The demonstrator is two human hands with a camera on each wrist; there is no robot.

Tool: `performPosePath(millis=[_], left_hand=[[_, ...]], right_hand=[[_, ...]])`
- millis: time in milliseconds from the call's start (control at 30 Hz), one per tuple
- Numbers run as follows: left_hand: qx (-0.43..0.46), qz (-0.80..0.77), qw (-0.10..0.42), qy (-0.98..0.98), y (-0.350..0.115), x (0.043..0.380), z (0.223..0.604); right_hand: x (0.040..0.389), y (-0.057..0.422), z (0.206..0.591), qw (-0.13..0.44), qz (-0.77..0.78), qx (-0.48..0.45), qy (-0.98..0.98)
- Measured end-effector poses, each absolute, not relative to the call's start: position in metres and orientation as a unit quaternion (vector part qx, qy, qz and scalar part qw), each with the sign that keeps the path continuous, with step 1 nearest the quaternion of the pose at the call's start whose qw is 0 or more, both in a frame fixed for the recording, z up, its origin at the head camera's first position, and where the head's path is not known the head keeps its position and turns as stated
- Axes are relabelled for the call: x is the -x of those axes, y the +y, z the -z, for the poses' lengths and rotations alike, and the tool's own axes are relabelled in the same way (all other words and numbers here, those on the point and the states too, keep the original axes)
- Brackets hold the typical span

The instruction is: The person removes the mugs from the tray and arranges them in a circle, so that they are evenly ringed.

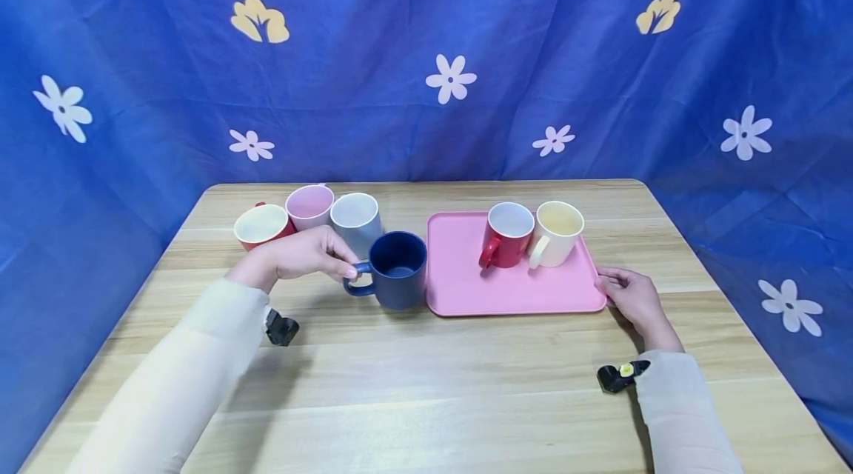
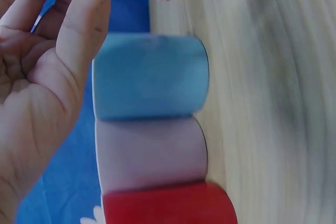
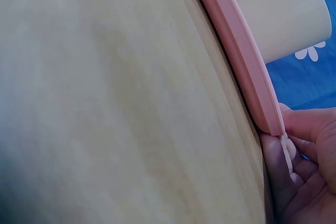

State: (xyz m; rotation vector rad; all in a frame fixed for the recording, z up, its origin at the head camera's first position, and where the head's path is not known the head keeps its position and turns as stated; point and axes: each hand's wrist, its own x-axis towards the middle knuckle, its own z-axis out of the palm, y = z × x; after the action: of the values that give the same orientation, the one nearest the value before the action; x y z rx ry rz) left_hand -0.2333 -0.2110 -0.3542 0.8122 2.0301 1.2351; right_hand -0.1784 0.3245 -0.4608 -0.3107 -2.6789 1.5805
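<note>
At the left side of the pink tray (image 1: 520,296), a dark blue mug (image 1: 398,285) stands upright, its handle turned left. My left hand (image 1: 306,252) pinches that handle between thumb and fingers; the left wrist view does not show this mug. My right hand (image 1: 633,300) grips the tray's right edge, thumb above and fingers beneath, as the right wrist view shows at the pink rim (image 3: 270,111). On the tray, a red mug (image 1: 504,248) and a cream mug (image 1: 555,246) stand side by side toward the back.
Behind my left hand stand a light blue mug (image 1: 358,226), a pale pink mug (image 1: 310,209) and another red mug (image 1: 263,228), close together in a row. A blue flowered curtain (image 1: 373,89) hangs behind the wooden table (image 1: 433,400).
</note>
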Motion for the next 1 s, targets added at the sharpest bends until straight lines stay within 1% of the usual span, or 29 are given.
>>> performPosePath(millis=[367,667,1000], left_hand=[[-0.318,-0.466,0.291,0.773,-0.257,0.222,0.365],[-0.353,-0.463,0.252,0.773,-0.300,0.211,0.373],[-0.323,-0.500,0.262,0.760,-0.342,0.198,0.380]], right_hand=[[0.179,0.323,0.460,0.006,-0.507,0.101,-0.856],[0.180,0.324,0.461,0.006,-0.510,0.103,-0.854],[0.179,0.323,0.461,0.008,-0.506,0.105,-0.856]])
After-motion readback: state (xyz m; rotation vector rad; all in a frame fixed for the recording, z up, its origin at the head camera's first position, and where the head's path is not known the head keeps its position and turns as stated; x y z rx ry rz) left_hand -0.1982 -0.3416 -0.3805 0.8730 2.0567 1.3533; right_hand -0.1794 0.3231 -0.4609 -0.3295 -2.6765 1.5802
